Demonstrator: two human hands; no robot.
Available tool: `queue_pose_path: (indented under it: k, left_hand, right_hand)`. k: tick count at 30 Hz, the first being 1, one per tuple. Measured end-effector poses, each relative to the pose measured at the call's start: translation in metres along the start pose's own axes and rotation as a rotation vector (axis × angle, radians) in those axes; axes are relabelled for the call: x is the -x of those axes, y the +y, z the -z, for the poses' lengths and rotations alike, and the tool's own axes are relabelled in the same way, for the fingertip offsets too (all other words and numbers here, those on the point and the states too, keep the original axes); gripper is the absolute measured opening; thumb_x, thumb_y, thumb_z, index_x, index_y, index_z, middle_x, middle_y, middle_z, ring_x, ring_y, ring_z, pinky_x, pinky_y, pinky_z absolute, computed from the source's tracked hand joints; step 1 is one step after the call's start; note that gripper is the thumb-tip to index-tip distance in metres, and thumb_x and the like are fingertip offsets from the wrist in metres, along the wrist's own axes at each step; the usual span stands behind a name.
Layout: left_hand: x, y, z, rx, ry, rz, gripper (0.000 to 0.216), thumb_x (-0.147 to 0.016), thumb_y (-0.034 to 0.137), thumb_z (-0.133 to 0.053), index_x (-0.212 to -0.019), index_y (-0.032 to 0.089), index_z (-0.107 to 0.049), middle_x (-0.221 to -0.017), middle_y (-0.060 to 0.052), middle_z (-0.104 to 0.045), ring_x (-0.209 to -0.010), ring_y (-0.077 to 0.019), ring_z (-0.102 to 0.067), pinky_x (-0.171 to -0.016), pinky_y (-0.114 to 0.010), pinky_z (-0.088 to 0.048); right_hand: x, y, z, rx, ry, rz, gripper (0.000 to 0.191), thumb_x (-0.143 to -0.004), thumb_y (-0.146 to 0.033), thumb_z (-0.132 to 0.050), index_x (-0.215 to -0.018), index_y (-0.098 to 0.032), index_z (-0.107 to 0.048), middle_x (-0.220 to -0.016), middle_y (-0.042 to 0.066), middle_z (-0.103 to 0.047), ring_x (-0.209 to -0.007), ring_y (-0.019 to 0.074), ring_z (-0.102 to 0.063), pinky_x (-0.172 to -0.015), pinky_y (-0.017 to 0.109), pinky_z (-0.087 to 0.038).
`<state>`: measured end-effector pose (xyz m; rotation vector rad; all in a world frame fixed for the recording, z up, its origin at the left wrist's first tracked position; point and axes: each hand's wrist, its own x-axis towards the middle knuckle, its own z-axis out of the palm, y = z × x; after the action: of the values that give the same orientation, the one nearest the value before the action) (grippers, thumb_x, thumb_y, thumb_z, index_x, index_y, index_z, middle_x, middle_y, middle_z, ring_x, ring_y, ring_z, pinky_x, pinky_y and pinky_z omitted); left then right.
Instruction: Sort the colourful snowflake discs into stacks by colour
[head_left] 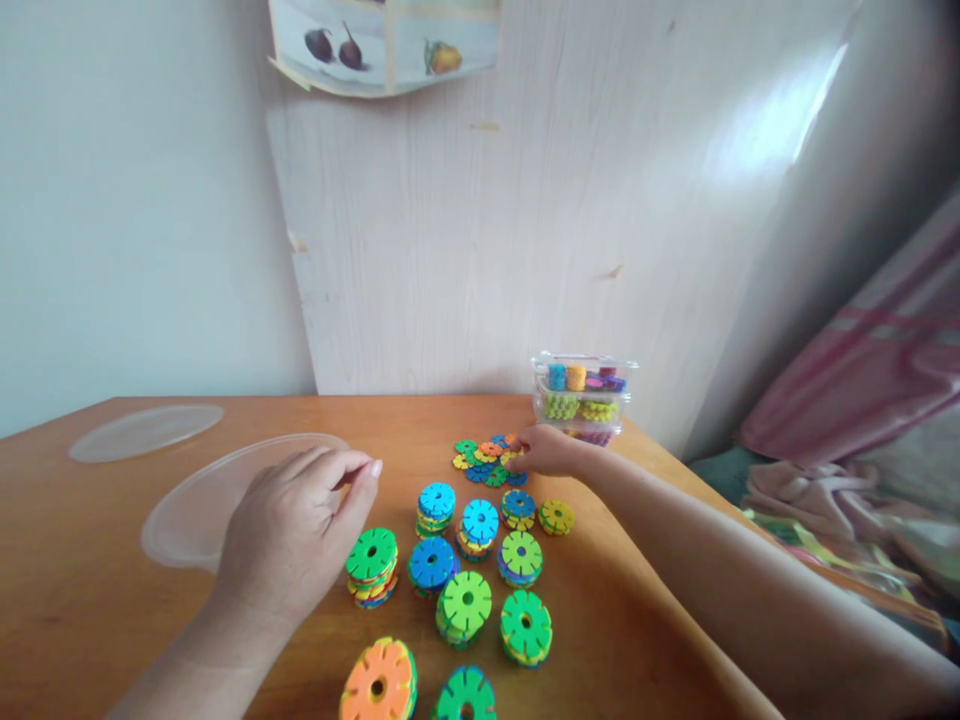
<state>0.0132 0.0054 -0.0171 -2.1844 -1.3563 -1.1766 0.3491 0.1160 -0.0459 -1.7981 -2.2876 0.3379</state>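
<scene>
My left hand (289,525) hovers over the table, left of the stacks, its thumb and forefinger tips pressed together with nothing visible between them. My right hand (546,450) reaches to a loose pile of notched plastic discs (487,460) in several colours. Its fingers are drawn together at the pile's right side, and whatever they pinch there is hidden. Nearer to me stand several stacks of the same discs. Among them are a green-topped stack (373,555) beside my left hand, a blue-topped stack (432,565) and an orange-topped stack (379,685) at the front.
Clear stacked boxes (585,395) holding colourful pieces stand behind my right hand. Two translucent oval lids, a large one (187,510) and a farther one (146,432), lie on the left of the wooden table (67,530). Cloth (787,500) is heaped beyond the right edge.
</scene>
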Motion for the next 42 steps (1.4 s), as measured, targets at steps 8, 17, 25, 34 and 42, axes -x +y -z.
queue_pose_path:
  k: [8,17,25,34,42]
  left_hand:
    - [-0.001,0.003,0.002,0.009,-0.003,0.012,0.021,-0.099,0.039,-0.053,-0.087,0.024,-0.062,-0.087,-0.001,-0.070,-0.086,-0.0207,-0.064,-0.080,-0.035,-0.044]
    - [-0.001,0.003,0.001,0.025,0.002,0.000,0.022,-0.099,0.040,-0.052,-0.088,0.024,-0.064,-0.089,-0.001,-0.070,-0.088,-0.0209,-0.065,-0.083,-0.034,-0.044]
    - [-0.001,0.002,0.002,0.004,-0.016,0.018,0.025,-0.099,0.042,-0.052,-0.088,0.023,-0.064,-0.089,-0.001,-0.071,-0.088,-0.0212,-0.065,-0.081,-0.034,-0.044]
    - [0.001,0.000,0.000,0.001,-0.013,0.017,0.024,-0.099,0.040,-0.052,-0.085,0.024,-0.063,-0.086,-0.001,-0.070,-0.085,-0.0205,-0.064,-0.078,-0.034,-0.043]
    - [0.000,0.003,0.001,0.010,-0.002,0.013,0.022,-0.099,0.039,-0.052,-0.086,0.024,-0.062,-0.086,0.000,-0.070,-0.085,-0.0201,-0.064,-0.078,-0.034,-0.044]
  right_hand:
    - [0.034,0.002,0.017,0.123,0.043,0.008,0.024,-0.077,-0.042,-0.069,-0.067,-0.020,-0.067,-0.061,0.000,-0.060,-0.057,0.0153,-0.049,-0.053,0.030,-0.026]
    - [0.106,-0.004,0.037,0.096,0.007,0.180,0.016,-0.082,-0.034,-0.067,-0.071,-0.021,-0.067,-0.075,0.002,-0.068,-0.066,0.0153,-0.054,-0.058,0.030,-0.032]
    - [0.083,0.010,0.030,0.041,0.084,0.118,0.026,-0.085,-0.034,-0.065,-0.102,-0.020,-0.078,-0.086,0.005,-0.074,-0.074,0.0185,-0.063,-0.064,0.029,-0.041]
    - [0.032,0.010,0.019,-0.037,-0.191,0.143,0.045,-0.073,-0.031,-0.079,-0.118,-0.026,-0.076,-0.095,0.002,-0.072,-0.081,0.0194,-0.065,-0.064,0.025,-0.044]
    - [0.046,0.017,0.032,-0.024,-0.112,0.135,0.044,-0.074,-0.042,-0.080,-0.109,-0.017,-0.071,-0.091,0.003,-0.066,-0.077,0.0174,-0.058,-0.061,0.026,-0.040]
